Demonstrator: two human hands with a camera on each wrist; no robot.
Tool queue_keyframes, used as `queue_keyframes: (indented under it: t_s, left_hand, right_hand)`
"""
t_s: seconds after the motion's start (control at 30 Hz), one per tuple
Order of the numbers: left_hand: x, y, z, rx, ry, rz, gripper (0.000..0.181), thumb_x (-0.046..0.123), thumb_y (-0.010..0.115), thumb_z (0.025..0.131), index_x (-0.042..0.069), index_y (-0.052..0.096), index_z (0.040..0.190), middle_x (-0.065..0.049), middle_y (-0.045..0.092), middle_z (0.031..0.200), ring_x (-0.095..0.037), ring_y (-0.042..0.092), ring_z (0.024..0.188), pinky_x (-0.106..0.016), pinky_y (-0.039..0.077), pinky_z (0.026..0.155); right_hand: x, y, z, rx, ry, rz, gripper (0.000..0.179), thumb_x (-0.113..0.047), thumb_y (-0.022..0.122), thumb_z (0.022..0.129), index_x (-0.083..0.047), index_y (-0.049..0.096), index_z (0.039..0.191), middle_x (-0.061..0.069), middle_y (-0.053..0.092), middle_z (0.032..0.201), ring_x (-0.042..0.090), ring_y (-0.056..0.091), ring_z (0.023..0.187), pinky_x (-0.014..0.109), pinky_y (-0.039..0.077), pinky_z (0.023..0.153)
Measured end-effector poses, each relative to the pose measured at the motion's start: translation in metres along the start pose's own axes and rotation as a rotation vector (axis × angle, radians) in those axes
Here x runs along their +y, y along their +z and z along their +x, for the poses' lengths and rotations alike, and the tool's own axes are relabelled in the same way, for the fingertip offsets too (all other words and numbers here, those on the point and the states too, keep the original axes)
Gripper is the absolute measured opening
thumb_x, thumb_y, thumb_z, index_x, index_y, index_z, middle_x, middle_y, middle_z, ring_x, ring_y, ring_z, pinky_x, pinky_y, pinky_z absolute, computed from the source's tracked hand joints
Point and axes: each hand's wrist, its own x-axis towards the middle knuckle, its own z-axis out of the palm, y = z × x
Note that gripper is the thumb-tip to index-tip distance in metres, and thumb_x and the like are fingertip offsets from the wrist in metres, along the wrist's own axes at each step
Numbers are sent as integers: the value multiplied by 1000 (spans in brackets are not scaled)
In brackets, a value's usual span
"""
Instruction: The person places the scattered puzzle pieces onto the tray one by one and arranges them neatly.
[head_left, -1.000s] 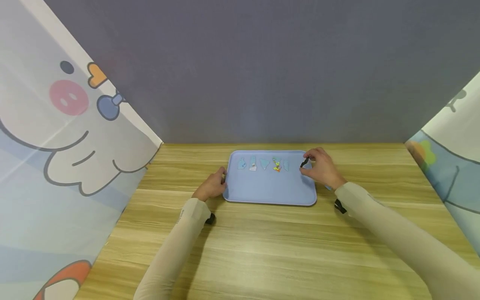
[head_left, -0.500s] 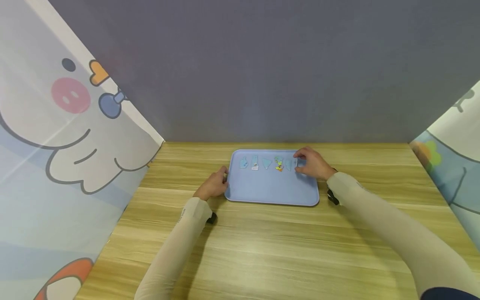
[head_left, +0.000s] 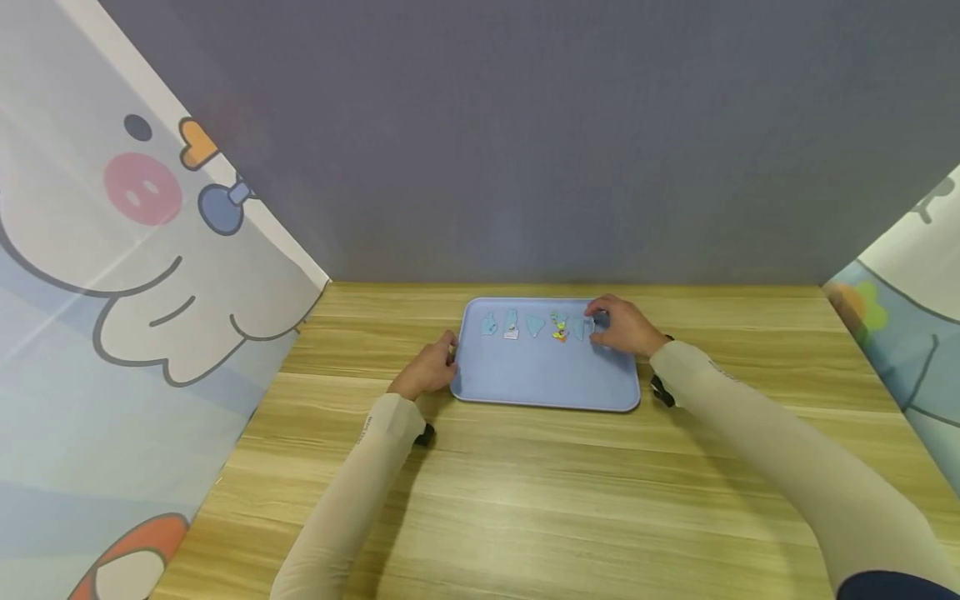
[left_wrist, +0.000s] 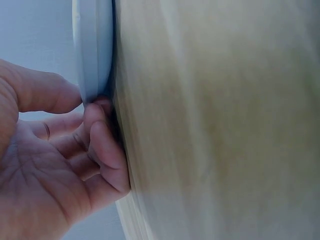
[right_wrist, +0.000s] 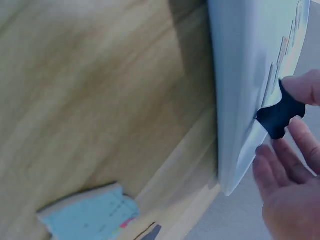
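Note:
A pale blue tray lies on the wooden table. My left hand pinches its left edge; in the left wrist view the thumb is at the rim and curled fingers reach beneath it. Over the tray's right part, my right hand holds a small puzzle piece between thumb and fingers, its dark back facing the right wrist camera and its lower edge close to the tray. Several light blue pieces lie in a row along the tray's far side, one with a yellow and orange print.
In the right wrist view, a light blue printed piece lies on the table right of the tray, with part of another piece near it. A grey panel rises behind the table, and a cartoon-printed sheet borders the left.
My right hand has moved left and brought its piece in beside the row's right end, the piece's dark back turning out of the head view. My left hand stays at the tray's edge.

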Motion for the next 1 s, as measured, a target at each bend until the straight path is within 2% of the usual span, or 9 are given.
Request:
queue_keyframes:
  t_s: [0.13, 0.33, 0.5, 0.73, 0.83, 1.0]
  left_hand:
    - [0, 0, 0, 3, 7, 11, 31, 5, 53, 92, 6, 40, 121, -9, 56, 87, -22, 54, 70, -31, 45, 61]
    - [2, -1, 0, -3, 3, 13, 31, 5, 52, 92, 6, 40, 121, -9, 56, 89, -22, 54, 73, -32, 45, 64]
    - [3, -1, -1, -7, -6, 11, 32, 5, 52, 93, 6, 39, 122, -10, 56, 90, -23, 54, 73, -33, 45, 64]
    - [2, 0, -1, -8, -6, 4, 33, 5, 52, 92, 5, 40, 123, -11, 57, 92, -23, 55, 74, -33, 46, 65]
    - [2, -1, -1, -6, -4, -4, 33, 5, 52, 92, 5, 40, 123, -12, 57, 93, -23, 54, 75, -34, 46, 66]
    - [1, -1, -2, -2, 5, -1, 33, 5, 52, 92, 5, 40, 122, -12, 57, 94, -24, 54, 76, -34, 46, 67]
  right_hand:
    - [1, -1, 0, 8, 25, -41, 37, -2, 76, 72, 5, 63, 106, 22, 58, 114, 39, 47, 110, 50, 36, 94]
    - [1, -1, -4, -6, 76, -90, 37, -4, 78, 70, 7, 66, 104, 24, 63, 109, 41, 43, 104, 50, 35, 91]
    - [1, 0, -6, 1, 99, -90, 34, -8, 78, 71, 5, 69, 101, 23, 64, 108, 39, 38, 101, 51, 29, 87]
    - [5, -5, -10, 11, 29, -101, 32, -12, 79, 74, 4, 69, 100, 22, 62, 109, 39, 40, 104, 52, 24, 90]
    - [8, -13, -13, 38, -10, -122, 30, -11, 77, 76, 4, 69, 101, 22, 62, 108, 39, 45, 106, 51, 21, 95]
    - [15, -30, -21, 54, -18, -144, 25, -7, 72, 80, 5, 68, 101, 24, 62, 107, 39, 49, 108, 51, 20, 96]
